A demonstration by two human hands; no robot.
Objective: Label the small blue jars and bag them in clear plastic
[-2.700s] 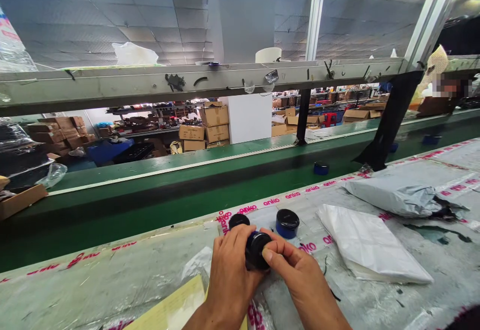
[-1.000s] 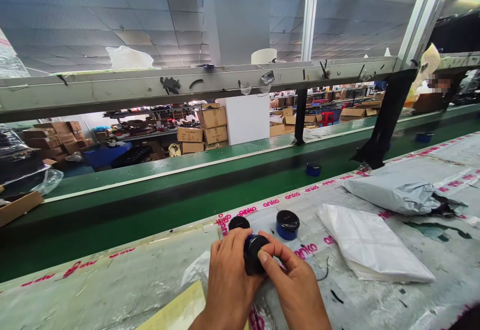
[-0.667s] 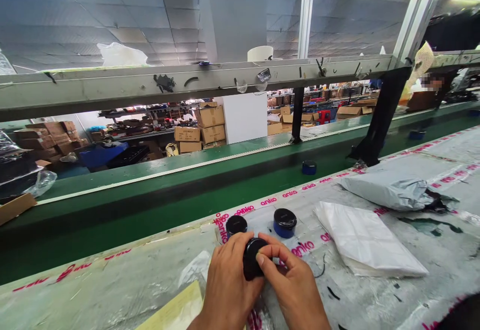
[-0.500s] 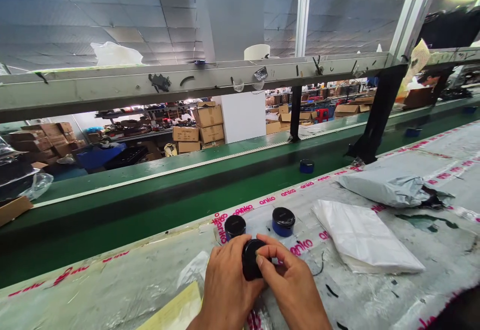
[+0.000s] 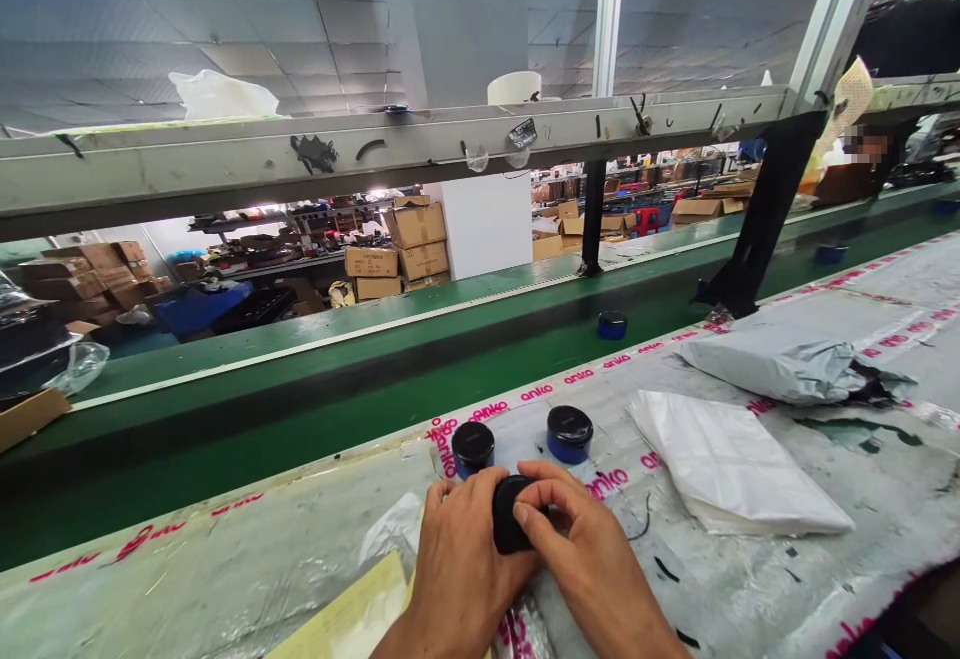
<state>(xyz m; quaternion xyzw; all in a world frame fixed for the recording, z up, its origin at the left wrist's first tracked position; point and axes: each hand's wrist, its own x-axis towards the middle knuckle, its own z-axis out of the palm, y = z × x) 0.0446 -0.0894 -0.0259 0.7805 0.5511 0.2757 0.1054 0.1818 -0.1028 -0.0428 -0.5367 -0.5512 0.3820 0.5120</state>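
Note:
A round black piece (image 5: 511,517) is held between my two hands, just above the near edge of the covered table. My left hand (image 5: 459,559) wraps its left side. The thumb and index finger of my right hand (image 5: 589,554) pinch at its right side and face. Just beyond my hands stand a round blue container with a black top (image 5: 473,447) and, to its right, a similar container (image 5: 569,433). A yellow sheet (image 5: 349,614) lies left of my left wrist. The underside of the held piece is hidden.
Beyond the table (image 5: 247,559) runs a green conveyor (image 5: 337,389) carrying a blue and black container (image 5: 612,325). White folded sheets (image 5: 739,459) and a grey plastic bag (image 5: 780,369) lie on the right. A long beam (image 5: 420,144) crosses above; a person is far right.
The camera view has shifted slightly. Both hands keep hold of the black piece, which is turned a little more edge-on, and my right fingertips stay at its side.

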